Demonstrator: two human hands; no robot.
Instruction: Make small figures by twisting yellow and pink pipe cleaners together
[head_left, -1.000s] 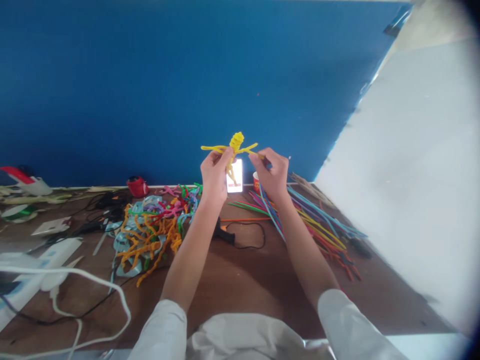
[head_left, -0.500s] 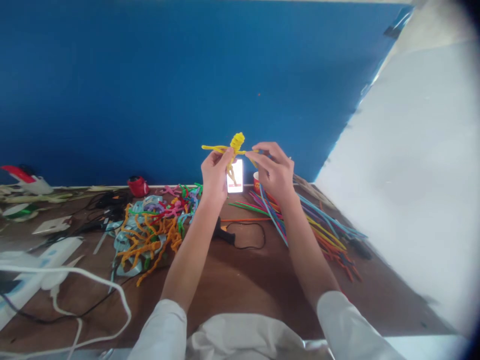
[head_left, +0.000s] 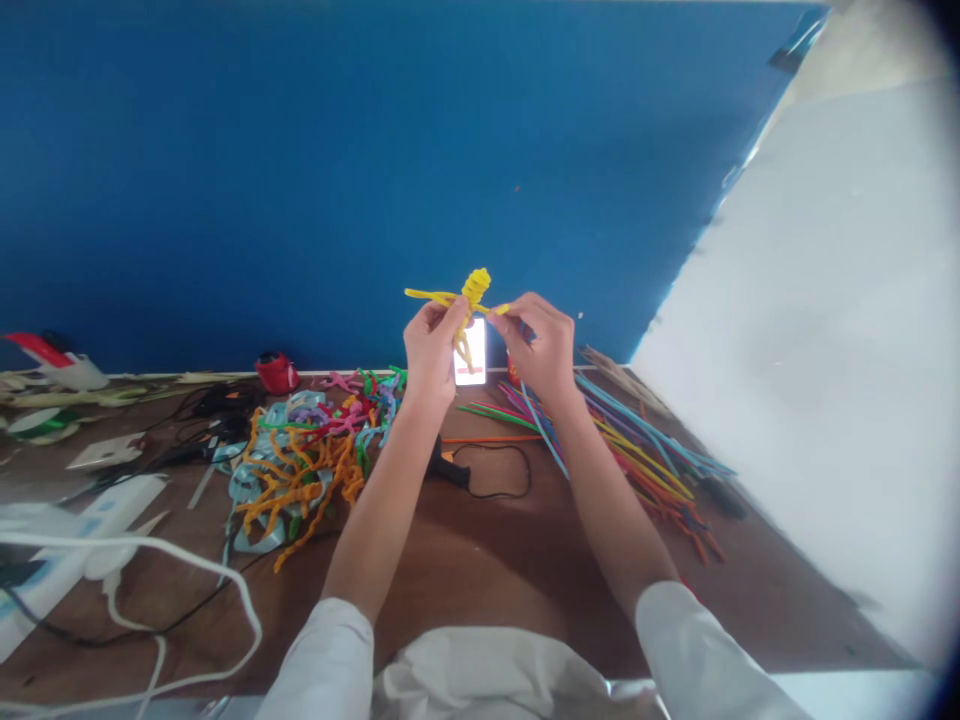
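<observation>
A small yellow pipe-cleaner figure [head_left: 476, 287] is held up above the table, with a coiled top and thin limbs. My left hand [head_left: 433, 348] pinches it at the middle, one limb sticking out to the left and others hanging below. The fingers of my right hand [head_left: 541, 338] are closed on the limb that reaches right, near its end. Behind the figure, a lit phone [head_left: 471, 352] stands upright with its screen partly covered.
Left of my arms lies a pile of orange and multicoloured pipe-cleaner figures [head_left: 300, 480]. Straight pipe cleaners [head_left: 652, 455] spread out on the right. A glue gun [head_left: 450, 468] with a black cord lies between my forearms. At the left are a power strip [head_left: 90, 535] and white cables [head_left: 251, 610].
My right hand has moved slightly left and its fingers have drawn together around the right limb's end. The left hand and the figure have barely shifted.
</observation>
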